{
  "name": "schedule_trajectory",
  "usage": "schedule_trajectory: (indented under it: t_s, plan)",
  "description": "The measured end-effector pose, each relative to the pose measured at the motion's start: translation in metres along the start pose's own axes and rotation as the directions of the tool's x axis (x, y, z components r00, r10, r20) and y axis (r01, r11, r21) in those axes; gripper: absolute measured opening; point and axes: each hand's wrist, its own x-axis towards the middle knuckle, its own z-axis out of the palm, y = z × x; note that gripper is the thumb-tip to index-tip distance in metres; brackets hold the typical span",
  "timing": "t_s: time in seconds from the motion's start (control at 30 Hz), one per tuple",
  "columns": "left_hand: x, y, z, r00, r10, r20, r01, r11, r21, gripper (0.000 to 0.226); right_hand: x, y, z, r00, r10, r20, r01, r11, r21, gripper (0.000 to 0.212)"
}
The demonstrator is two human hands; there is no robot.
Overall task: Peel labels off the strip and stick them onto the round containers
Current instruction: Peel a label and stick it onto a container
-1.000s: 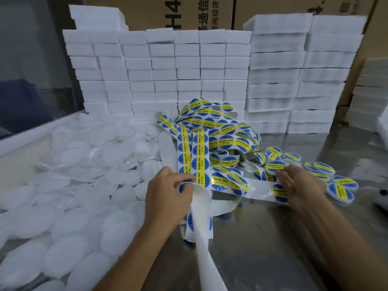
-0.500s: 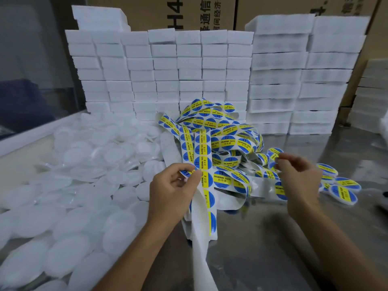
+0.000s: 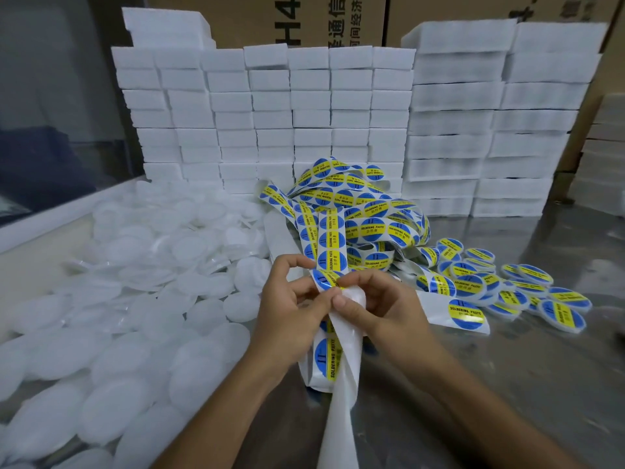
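Now both hands meet at the white paper label strip (image 3: 329, 245), where half a second ago the right hand (image 3: 389, 308) was lifted apart over the labelled pile. The left hand (image 3: 291, 306) pinches a round blue label with a yellow band (image 3: 326, 278) at the strip's bend; the right hand's thumb and fingers pinch the glossy bare backing (image 3: 341, 363) just below it. The labels read "SOLDERING PASTE". The strip's tangled loops (image 3: 358, 208) lie on the shiny metal table (image 3: 507, 384). Right of them sit labelled round containers (image 3: 473, 286); left, a heap of plain translucent white round containers (image 3: 135, 265). Behind stand stacked white foam blocks (image 3: 304, 106) and brown cardboard cartons (image 3: 338, 18) printed "H4".
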Motion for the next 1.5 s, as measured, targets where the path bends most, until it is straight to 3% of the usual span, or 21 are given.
schedule_trajectory:
  t_s: [0.1,0.2,0.4,0.57,0.7,0.87,1.03,1.2,1.37,1.5]
  plan:
    - [0.001,0.0,0.0,0.998,0.03,-0.046,-0.032,0.998,-0.046,0.042,0.003,-0.002,-0.009,0.997,0.03,-0.065,-0.032,0.999,-0.028,0.016]
    - [0.004,0.003,-0.005,0.993,0.058,-0.102,-0.067,0.994,-0.086,0.046,0.004,-0.002,-0.014,0.998,0.021,-0.064,-0.028,0.994,-0.104,0.025]
    - [0.001,0.006,-0.001,0.992,0.126,-0.004,-0.125,0.981,-0.15,0.071,0.001,0.009,-0.008,0.986,-0.123,-0.109,0.087,0.952,-0.293,0.037]
    - [0.004,0.003,-0.001,0.997,0.029,-0.078,-0.038,0.992,-0.12,0.044,0.004,0.013,-0.01,0.951,-0.257,-0.171,0.163,0.889,-0.429,0.027]
    - [0.002,-0.001,0.0,0.999,-0.041,0.009,0.041,0.999,0.017,0.026,0.005,0.013,-0.012,0.926,-0.327,-0.189,0.218,0.872,-0.438,0.022]
    - [0.002,-0.001,0.0,1.0,-0.001,-0.003,0.001,0.997,0.077,0.017,0.004,0.013,-0.012,0.926,-0.353,-0.131,0.265,0.858,-0.441,0.013]
    - [0.001,0.0,0.002,1.0,-0.003,-0.006,0.004,0.991,0.132,0.02,0.004,0.01,-0.01,0.944,-0.292,-0.153,0.21,0.89,-0.405,0.009]
    - [0.001,-0.002,0.003,0.999,-0.02,0.046,0.012,0.984,0.18,0.033,0.007,0.002,-0.017,0.945,-0.201,-0.256,0.126,0.951,-0.282,0.008]
    - [0.0,0.0,0.002,0.997,-0.003,0.071,-0.012,0.976,0.216,0.042,0.013,-0.003,-0.027,0.879,0.125,-0.459,-0.107,0.992,0.066,0.009]
    - [-0.001,-0.001,0.001,0.999,0.039,-0.007,-0.036,0.966,0.255,0.035,0.016,-0.008,-0.036,0.848,0.298,-0.437,-0.152,0.928,0.34,0.003]
